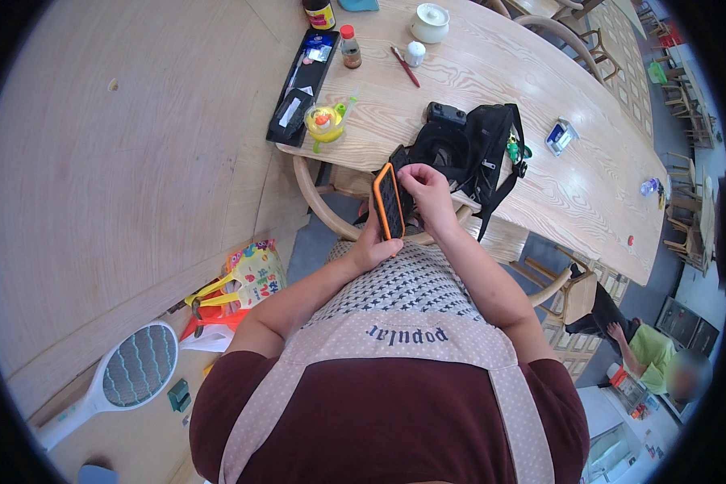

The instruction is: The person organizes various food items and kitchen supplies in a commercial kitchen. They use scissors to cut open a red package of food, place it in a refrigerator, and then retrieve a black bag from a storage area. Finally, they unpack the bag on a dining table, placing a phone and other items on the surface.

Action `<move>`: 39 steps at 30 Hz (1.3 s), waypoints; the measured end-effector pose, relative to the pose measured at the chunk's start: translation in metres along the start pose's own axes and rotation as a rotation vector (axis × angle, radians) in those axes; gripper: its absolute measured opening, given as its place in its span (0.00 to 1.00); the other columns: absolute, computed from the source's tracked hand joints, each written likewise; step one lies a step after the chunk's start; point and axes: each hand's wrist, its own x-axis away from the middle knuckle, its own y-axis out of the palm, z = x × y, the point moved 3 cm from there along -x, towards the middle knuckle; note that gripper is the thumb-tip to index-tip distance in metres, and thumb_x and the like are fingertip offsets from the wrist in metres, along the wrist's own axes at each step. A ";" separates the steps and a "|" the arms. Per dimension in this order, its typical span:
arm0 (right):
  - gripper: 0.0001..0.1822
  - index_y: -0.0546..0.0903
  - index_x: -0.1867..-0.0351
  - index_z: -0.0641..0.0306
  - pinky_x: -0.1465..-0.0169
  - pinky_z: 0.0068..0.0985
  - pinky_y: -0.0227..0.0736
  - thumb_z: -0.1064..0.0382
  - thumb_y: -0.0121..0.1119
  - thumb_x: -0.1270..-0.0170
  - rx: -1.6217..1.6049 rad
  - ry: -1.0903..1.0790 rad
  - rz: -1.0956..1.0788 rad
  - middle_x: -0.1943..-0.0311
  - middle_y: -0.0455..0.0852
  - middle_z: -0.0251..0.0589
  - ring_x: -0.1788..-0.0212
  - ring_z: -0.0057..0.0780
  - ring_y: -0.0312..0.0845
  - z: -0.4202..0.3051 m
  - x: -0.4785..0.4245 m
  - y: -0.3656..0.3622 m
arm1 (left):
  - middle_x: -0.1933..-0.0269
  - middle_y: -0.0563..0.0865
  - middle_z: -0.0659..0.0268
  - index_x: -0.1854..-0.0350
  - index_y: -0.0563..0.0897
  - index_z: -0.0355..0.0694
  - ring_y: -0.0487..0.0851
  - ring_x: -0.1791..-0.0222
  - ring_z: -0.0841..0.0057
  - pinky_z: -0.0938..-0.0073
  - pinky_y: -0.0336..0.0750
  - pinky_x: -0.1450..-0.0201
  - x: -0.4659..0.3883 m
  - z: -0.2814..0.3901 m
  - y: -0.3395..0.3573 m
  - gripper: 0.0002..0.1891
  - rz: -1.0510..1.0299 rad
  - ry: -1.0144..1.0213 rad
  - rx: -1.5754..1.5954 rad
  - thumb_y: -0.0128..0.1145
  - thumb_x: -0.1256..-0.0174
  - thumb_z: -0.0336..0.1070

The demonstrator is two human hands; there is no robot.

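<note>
My left hand (372,245) holds a phone-like device with an orange rim (389,202) upright above my lap, its thumb on the lower edge. Just right of it, my right hand (426,190) is raised with thumb and forefinger pinched together at a dark item beside the device; whether it grips that item cannot be told. A black bag (487,142) with straps lies on the wooden table beyond my hands, with a black rounded object (446,114) at its far side. The patterned apron (393,284) covers my lap.
A black tray (302,88), a yellow duck-shaped item (325,121), a red-capped bottle (350,48), a red pen (406,68) and a lidded white pot (430,24) are on the table. A wooden chair (314,187) stands below its edge. A white electric swatter (139,363) is at left. A person (647,357) sits at right.
</note>
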 end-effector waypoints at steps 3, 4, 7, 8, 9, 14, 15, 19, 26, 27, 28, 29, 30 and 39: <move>0.05 0.79 0.67 0.67 0.65 0.13 0.66 0.67 0.58 0.42 0.042 -0.008 0.009 0.73 0.79 0.28 0.70 0.12 0.70 0.003 -0.002 0.003 | 0.46 0.70 0.64 0.39 0.59 0.34 0.69 0.46 0.75 0.76 0.63 0.43 0.003 0.000 -0.004 0.36 0.035 -0.004 -0.006 0.48 0.60 0.26; 0.05 0.78 0.67 0.67 0.64 0.13 0.67 0.67 0.58 0.42 0.056 -0.010 0.018 0.73 0.79 0.28 0.70 0.11 0.70 0.004 -0.003 0.004 | 0.47 0.73 0.64 0.42 0.64 0.32 0.71 0.46 0.75 0.75 0.64 0.43 0.003 0.003 -0.004 0.34 0.055 -0.012 0.007 0.46 0.61 0.26; 0.05 0.78 0.67 0.67 0.63 0.12 0.67 0.68 0.58 0.42 0.156 -0.085 0.036 0.72 0.79 0.28 0.70 0.12 0.71 0.007 -0.005 0.001 | 0.49 0.72 0.63 0.41 0.62 0.33 0.71 0.49 0.76 0.77 0.65 0.45 -0.001 0.005 -0.005 0.36 0.086 0.044 0.107 0.44 0.64 0.26; 0.04 0.78 0.67 0.66 0.63 0.13 0.67 0.68 0.58 0.42 0.135 -0.052 -0.006 0.72 0.79 0.28 0.70 0.12 0.71 0.005 -0.005 0.000 | 0.48 0.73 0.62 0.42 0.64 0.32 0.72 0.49 0.75 0.75 0.65 0.44 -0.001 0.002 -0.006 0.36 0.088 0.066 0.115 0.43 0.66 0.26; 0.04 0.78 0.67 0.66 0.63 0.13 0.67 0.69 0.58 0.42 0.115 -0.019 -0.049 0.72 0.79 0.28 0.70 0.12 0.71 0.001 -0.004 -0.002 | 0.49 0.73 0.62 0.42 0.64 0.32 0.72 0.49 0.75 0.75 0.66 0.44 -0.001 0.003 -0.007 0.36 0.074 0.042 0.113 0.43 0.66 0.26; 0.03 0.79 0.68 0.65 0.60 0.15 0.68 0.71 0.58 0.44 0.060 0.136 -0.237 0.72 0.80 0.28 0.68 0.14 0.72 -0.011 -0.007 -0.015 | 0.50 0.75 0.63 0.43 0.65 0.32 0.73 0.50 0.74 0.74 0.66 0.44 0.002 0.011 -0.006 0.35 0.007 0.025 0.098 0.42 0.66 0.26; 0.03 0.79 0.68 0.64 0.60 0.15 0.68 0.71 0.58 0.44 0.074 0.147 -0.241 0.72 0.79 0.28 0.68 0.14 0.72 -0.013 -0.007 -0.016 | 0.50 0.75 0.63 0.43 0.65 0.33 0.73 0.49 0.74 0.74 0.66 0.44 0.002 0.009 -0.008 0.35 0.000 0.023 0.099 0.43 0.66 0.26; 0.03 0.78 0.69 0.66 0.62 0.14 0.68 0.70 0.59 0.45 0.122 0.163 -0.255 0.73 0.79 0.29 0.69 0.15 0.72 -0.014 -0.009 -0.018 | 0.50 0.75 0.63 0.43 0.66 0.33 0.73 0.49 0.75 0.74 0.66 0.44 0.002 0.003 -0.011 0.35 -0.008 0.015 0.115 0.43 0.66 0.26; 0.05 0.78 0.74 0.63 0.71 0.16 0.64 0.65 0.58 0.45 0.138 0.083 -0.268 0.77 0.77 0.27 0.76 0.13 0.68 0.004 -0.011 -0.013 | 0.50 0.77 0.59 0.45 0.68 0.32 0.76 0.51 0.70 0.74 0.71 0.48 0.004 -0.011 -0.020 0.35 0.058 -0.019 0.243 0.43 0.68 0.27; 0.06 0.77 0.76 0.65 0.73 0.17 0.64 0.65 0.57 0.45 0.237 0.097 -0.222 0.78 0.77 0.27 0.77 0.13 0.67 0.013 -0.013 -0.015 | 0.51 0.77 0.59 0.45 0.68 0.32 0.77 0.52 0.70 0.74 0.71 0.48 0.001 -0.011 -0.021 0.34 0.070 -0.059 0.326 0.42 0.67 0.26; 0.06 0.77 0.77 0.65 0.73 0.17 0.64 0.66 0.56 0.45 0.239 0.053 -0.196 0.79 0.76 0.27 0.77 0.13 0.67 0.021 -0.016 -0.017 | 0.53 0.78 0.60 0.46 0.69 0.32 0.77 0.53 0.71 0.73 0.72 0.49 -0.003 -0.009 -0.022 0.33 0.073 -0.095 0.407 0.42 0.66 0.26; 0.07 0.77 0.77 0.66 0.73 0.17 0.64 0.66 0.56 0.45 0.239 0.009 -0.164 0.80 0.76 0.27 0.77 0.14 0.66 0.031 -0.018 -0.018 | 0.55 0.78 0.60 0.46 0.69 0.32 0.77 0.54 0.71 0.73 0.72 0.50 -0.005 -0.007 -0.021 0.32 0.072 -0.137 0.484 0.42 0.66 0.26; 0.08 0.76 0.79 0.67 0.73 0.18 0.64 0.66 0.54 0.45 0.120 -0.023 -0.056 0.83 0.75 0.28 0.77 0.14 0.66 0.038 -0.019 -0.021 | 0.57 0.79 0.59 0.48 0.70 0.32 0.80 0.59 0.71 0.72 0.75 0.54 -0.005 -0.002 -0.019 0.30 0.188 -0.215 0.578 0.42 0.63 0.25; 0.06 0.75 0.73 0.53 0.67 0.11 0.60 0.61 0.50 0.39 -0.223 0.061 -0.118 0.61 0.75 0.23 0.67 0.10 0.65 0.048 0.002 -0.034 | 0.52 0.77 0.55 0.44 0.66 0.32 0.78 0.52 0.62 0.66 0.74 0.49 -0.029 -0.009 -0.045 0.34 0.124 -0.237 0.422 0.45 0.66 0.21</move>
